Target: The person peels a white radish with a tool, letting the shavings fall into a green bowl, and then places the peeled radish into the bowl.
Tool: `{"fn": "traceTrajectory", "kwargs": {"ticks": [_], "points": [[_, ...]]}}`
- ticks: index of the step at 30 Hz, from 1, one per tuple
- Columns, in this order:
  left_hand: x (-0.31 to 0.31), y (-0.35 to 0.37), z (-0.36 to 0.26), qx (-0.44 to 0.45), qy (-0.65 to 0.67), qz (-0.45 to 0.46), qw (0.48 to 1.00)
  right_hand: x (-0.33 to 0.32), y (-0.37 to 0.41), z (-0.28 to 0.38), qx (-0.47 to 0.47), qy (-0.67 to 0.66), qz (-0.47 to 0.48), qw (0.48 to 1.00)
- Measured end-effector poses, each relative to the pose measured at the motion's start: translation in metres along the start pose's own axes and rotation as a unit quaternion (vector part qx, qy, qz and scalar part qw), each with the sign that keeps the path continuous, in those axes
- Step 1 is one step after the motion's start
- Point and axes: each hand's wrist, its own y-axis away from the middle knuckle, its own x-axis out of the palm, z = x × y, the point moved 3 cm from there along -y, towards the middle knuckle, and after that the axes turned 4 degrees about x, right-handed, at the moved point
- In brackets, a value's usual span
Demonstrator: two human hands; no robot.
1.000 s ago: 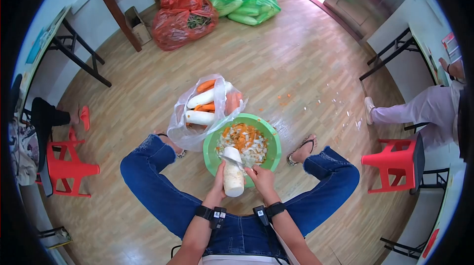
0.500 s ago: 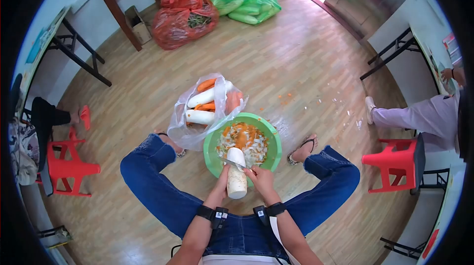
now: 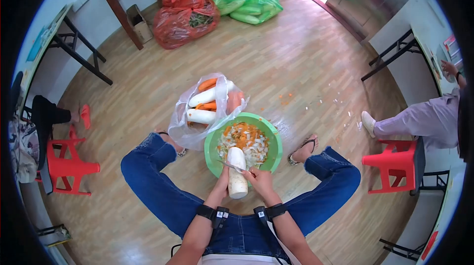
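A thick white radish [image 3: 237, 184] is held tilted over the near rim of a green basin [image 3: 277, 147]. My left hand [image 3: 222, 184] grips the radish from its left side. In my right hand [image 3: 261, 180] is the handle of a peeler or knife [image 3: 231, 166], whose metal part lies across the radish. The upper part of the radish is smooth and white, the lower part rougher and brownish. Orange and white peelings [image 3: 244, 139] lie in the basin. A clear plastic bag [image 3: 183, 129] with white radishes [image 3: 202, 98] and carrots [image 3: 207, 84] touches the basin's left side.
Red stools [image 3: 74, 166] stand left and right, with a seated person's leg [image 3: 414, 117] by the right one and another person at the far left. Red [image 3: 182, 23] and green bags [image 3: 254, 5] lie at the back. Scraps [image 3: 285, 98] dot the floor.
The blade has moved slightly toward me along the radish, with my right hand. At the right, the other person's foot and hand have shifted a little.
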Motion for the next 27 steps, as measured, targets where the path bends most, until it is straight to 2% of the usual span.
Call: {"fn": "traceTrajectory", "kwargs": {"ticks": [2, 8, 11, 15, 20, 27], "points": [[-0.01, -0.01, 0.006, 0.036, 0.008, -0.017, 0.999, 0.003, -0.001, -0.005, 0.027, -0.046, 0.03, 0.998], [-0.008, -0.011, 0.003, 0.031, 0.097, 0.001, 0.995, -0.002, 0.001, 0.003, 0.01, -0.04, 0.034, 0.999], [-0.008, -0.013, 0.001, 0.039, 0.083, -0.014, 0.996, -0.006, 0.002, 0.012, -0.024, 0.011, 0.051, 0.998], [-0.011, -0.015, 0.004, 0.039, 0.064, 0.001, 0.997, -0.002, 0.002, 0.01, -0.021, 0.037, 0.043, 0.998], [-0.013, -0.018, 0.008, 0.023, 0.029, 0.002, 0.999, -0.001, 0.0, 0.007, -0.061, 0.071, -0.016, 0.996], [-0.015, -0.021, 0.009, 0.038, 0.031, 0.001, 0.999, 0.002, -0.002, 0.006, -0.06, 0.068, -0.026, 0.996]]}}
